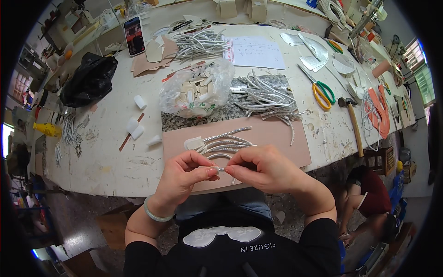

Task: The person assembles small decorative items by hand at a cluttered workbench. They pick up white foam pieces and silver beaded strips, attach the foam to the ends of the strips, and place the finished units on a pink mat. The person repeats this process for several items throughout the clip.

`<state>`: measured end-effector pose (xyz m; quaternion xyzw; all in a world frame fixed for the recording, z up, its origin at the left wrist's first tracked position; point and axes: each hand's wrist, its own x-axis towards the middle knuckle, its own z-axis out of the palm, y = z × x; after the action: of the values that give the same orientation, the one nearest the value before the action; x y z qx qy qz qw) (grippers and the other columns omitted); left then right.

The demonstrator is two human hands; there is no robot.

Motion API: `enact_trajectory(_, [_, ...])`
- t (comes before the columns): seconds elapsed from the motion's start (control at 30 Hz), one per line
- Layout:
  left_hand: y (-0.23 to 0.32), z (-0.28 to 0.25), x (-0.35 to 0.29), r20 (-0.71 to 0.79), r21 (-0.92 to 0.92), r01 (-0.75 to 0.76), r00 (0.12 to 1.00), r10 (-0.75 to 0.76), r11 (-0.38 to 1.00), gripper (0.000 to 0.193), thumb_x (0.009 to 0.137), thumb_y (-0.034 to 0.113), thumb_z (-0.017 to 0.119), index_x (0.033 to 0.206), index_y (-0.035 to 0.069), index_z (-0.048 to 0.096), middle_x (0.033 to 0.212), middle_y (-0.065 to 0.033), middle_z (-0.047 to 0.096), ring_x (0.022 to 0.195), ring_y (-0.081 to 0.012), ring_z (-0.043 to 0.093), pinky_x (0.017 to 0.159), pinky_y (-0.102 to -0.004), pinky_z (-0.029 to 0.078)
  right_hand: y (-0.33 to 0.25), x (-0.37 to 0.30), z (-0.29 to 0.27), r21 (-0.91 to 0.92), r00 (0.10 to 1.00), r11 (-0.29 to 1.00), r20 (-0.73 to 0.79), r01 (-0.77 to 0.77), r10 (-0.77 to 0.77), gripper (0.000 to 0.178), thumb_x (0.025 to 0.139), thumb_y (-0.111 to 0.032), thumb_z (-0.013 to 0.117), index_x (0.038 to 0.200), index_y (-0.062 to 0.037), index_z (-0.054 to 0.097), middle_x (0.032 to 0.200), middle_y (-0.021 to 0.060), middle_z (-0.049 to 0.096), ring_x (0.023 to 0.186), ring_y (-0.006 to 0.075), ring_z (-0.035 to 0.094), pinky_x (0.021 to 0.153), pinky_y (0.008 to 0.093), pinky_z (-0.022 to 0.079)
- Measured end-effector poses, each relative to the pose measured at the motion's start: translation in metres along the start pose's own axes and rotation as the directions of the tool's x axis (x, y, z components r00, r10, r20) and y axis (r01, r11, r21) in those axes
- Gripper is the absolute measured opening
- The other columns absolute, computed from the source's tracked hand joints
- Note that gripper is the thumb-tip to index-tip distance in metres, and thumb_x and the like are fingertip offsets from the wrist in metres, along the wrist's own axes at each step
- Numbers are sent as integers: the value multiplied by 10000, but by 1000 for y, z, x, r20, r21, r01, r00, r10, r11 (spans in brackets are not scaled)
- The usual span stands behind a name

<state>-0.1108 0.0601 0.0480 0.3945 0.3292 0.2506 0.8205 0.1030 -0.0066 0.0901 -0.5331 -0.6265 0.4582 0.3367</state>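
Observation:
My left hand (182, 177) and my right hand (267, 171) meet over the front edge of the table, both closed in a pinch. Between their fingertips is a thin silver strap (221, 169); most of it is hidden by the fingers. A pale bit shows by the left fingertips, too small to name. Just beyond the hands, several silver straps (226, 148) and a few small cream pieces (194, 143) lie on a pinkish-beige sheet (281, 138).
A clear plastic bag of cream scraps (198, 90) stands on a speckled stone slab (173, 121), beside a pile of silver straps (265, 94). To the right lie scissors (321, 94) and a hammer (353, 120). A phone (134, 37) leans at the back. Another person (371, 196) crouches at the right.

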Motion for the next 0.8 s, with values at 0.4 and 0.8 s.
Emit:
enact_trajectory(0.4, [0, -1, -2, 87, 93, -18, 996, 10, 996, 132, 837, 10, 671, 941, -25, 598, 997, -147, 657, 877, -168, 651, 796, -292, 546, 4, 2, -3, -49, 998, 999, 63, -19, 22, 193, 848, -186, 611, 875, -2, 662, 687, 147, 638, 586, 246, 616, 565, 347, 472])
enact_trajectory(0.8, [-9, -2, -3, 86, 102, -43, 996, 35, 994, 116, 857, 15, 651, 936, -20, 573, 929, -124, 663, 863, -173, 663, 804, -294, 551, 6, 4, -6, -11, 978, 992, 169, -123, 124, 212, 844, -198, 609, 919, -10, 671, 740, 150, 658, 640, 224, 630, 610, 334, 488])
